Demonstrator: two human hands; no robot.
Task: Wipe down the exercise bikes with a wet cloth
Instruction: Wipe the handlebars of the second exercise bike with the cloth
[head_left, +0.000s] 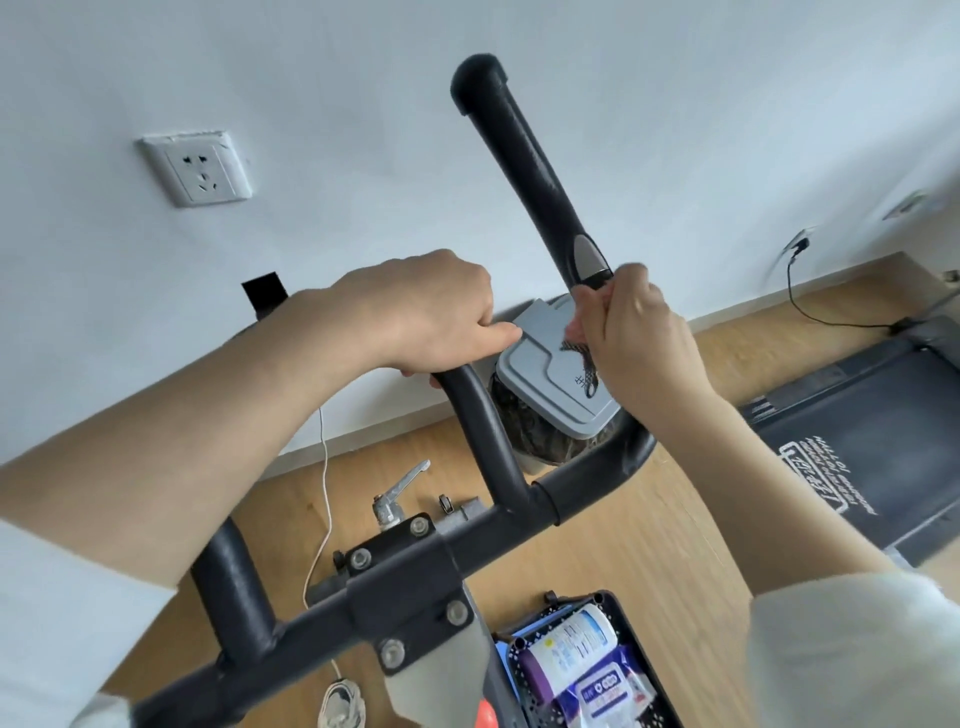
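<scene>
**ITEM: Exercise bike handlebar, right grip, wipe in hand**

**Location.** The handlebar (519, 499) crosses the view from 7 o'clock to 3 o'clock. The upright grip (524, 166) rises from its right end.

**Orientation.** The grip's long axis runs from its base just right of centre to its capped tip at 11 o'clock, pointing up towards the wall. A silver plate (587, 254) sits on the shaft just above the base.

**Hands.**
- The right hand (634, 332) is curled tight round the base of the upright grip, just below the silver plate. A pale blur shows at the fingertips, but whether the cloth lies under the palm cannot be told.
- The left hand (415, 322) is wrapped round the top of the inner bar (483, 426), just left of centre, probably steadying the bike.

**Nearby.**
- Grey-lidded bin (556, 374) directly under both hands.
- Tray of wipe packs (571, 670) at 5 o'clock.
- White cable (324, 493) on the floor at 7 o'clock.
- Treadmill (857, 452) at 3 o'clock.

**Hazards (judged).**
- A stroke towards 11 o'clock could run off the capped tip and drop the cloth.
- An over-wet cloth could push water into the seam round the silver plate, or drip on the bin lid and floor.
- A one-sided pass would leave the far side of the shaft unwiped.
- A damp shaft could let the hand slip.
</scene>
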